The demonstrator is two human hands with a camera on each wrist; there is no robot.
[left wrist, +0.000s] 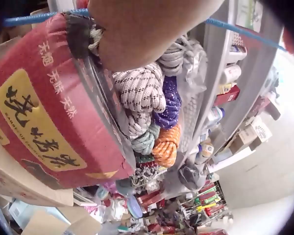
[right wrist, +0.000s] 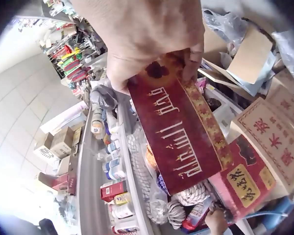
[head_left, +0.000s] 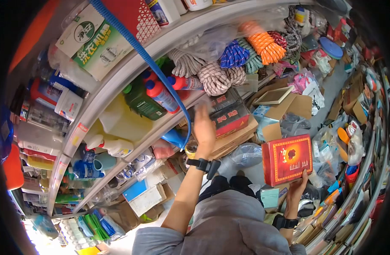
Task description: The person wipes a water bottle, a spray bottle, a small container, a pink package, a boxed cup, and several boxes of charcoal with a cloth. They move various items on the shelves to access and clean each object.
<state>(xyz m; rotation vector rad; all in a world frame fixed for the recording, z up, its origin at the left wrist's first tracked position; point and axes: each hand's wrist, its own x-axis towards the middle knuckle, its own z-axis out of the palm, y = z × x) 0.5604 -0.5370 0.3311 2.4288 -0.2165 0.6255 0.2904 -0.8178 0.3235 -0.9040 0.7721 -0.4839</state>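
Note:
My right hand (right wrist: 147, 39) grips one end of a red box (right wrist: 179, 134) with gold Arabic lettering and a patterned gold border. In the head view this red box (head_left: 287, 159) is held up at the right, over the aisle. My left hand (head_left: 204, 127) reaches to the shelf, beside a red and black box (head_left: 231, 121) with Chinese lettering. Its fingertips are blurred near the top of that box, below the coiled ropes (head_left: 214, 78). In the left wrist view the fingers are hidden, and I cannot tell whether they hold the black top flap (left wrist: 81, 36).
A blue corrugated hose (head_left: 148, 59) hangs across the shelf front. Detergent bottles (head_left: 161, 95) stand left of the ropes. Cartons (head_left: 295, 104) and plastic bags (head_left: 248, 155) crowd the floor. More stocked shelves curve along the right.

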